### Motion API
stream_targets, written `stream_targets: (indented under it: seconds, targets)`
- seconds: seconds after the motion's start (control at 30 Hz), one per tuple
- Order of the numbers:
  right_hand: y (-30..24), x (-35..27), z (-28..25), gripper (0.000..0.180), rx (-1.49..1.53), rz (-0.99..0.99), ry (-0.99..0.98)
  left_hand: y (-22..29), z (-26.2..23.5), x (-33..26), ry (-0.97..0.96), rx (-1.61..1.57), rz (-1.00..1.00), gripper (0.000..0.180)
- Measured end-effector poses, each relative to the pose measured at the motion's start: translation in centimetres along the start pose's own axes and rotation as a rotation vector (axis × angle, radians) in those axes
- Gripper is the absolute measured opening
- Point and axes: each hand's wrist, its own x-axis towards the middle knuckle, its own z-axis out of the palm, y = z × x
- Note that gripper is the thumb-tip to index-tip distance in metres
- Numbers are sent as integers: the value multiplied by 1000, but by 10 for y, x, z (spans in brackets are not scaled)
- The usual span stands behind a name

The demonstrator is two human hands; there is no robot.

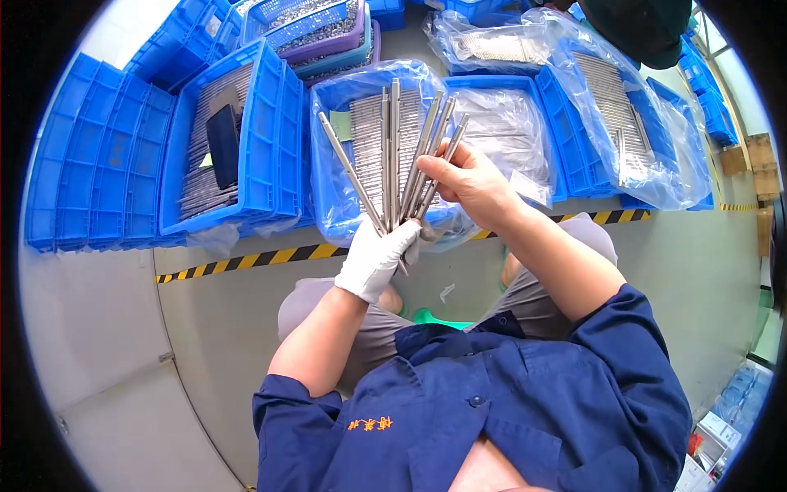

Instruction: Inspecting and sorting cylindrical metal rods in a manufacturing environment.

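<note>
Rods (393, 156): silvery grey, shiny highlights. Glove (370, 269) on left hand (384, 250): plain white. Shirt (369, 459): navy, orange embroidery (370, 425) at chest. Trousers (361, 338): plain grey. Curved item (438, 319) near trousers: bright green. Crates (264, 143): solid blue. Stacked baskets (328, 47): light blue, purple, teal. Flat slab (222, 148): black. Paper slip (340, 125): pale green. Plastic liners (676, 168): clear, whitish sheen. Floor (238, 336): plain grey. Floor tape (283, 256): slanting black-and-yellow stripes. Boxes (762, 153) at right: brown.

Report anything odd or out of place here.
A black, phone-like object lies in a blue crate of grey rods at left, odd among parts. A small whitish scrap lies on the floor like litter. Only the left hand is gloved; the right hand is bare, though both hold metal rods.
</note>
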Motion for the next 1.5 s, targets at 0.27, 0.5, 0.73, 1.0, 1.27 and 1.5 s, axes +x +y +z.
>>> stream_targets:
  seconds: [0.27,0.5,0.73,1.0,1.27,1.5]
  targets:
    - [-10,7,-22,19,21,-111,108,2,-1,8,-8,59,0,17]
    - [-82,7,-111,13,414,-635,363,6,-4,-1,-29,127,-89,18]
    - [-43,12,-79,30,-297,-326,217,4,3,-5,-137,-15,-33,29]
    - [-25,8,-58,34,30,-210,-111,0,1,-7,-257,23,-73,29]
    - [-50,6,-64,15,-400,-570,465,-6,-1,0,-161,-420,-161,36]
    - [16,-20,11,17,-1190,-1058,-276,-24,-4,20,-111,-696,-313,43]
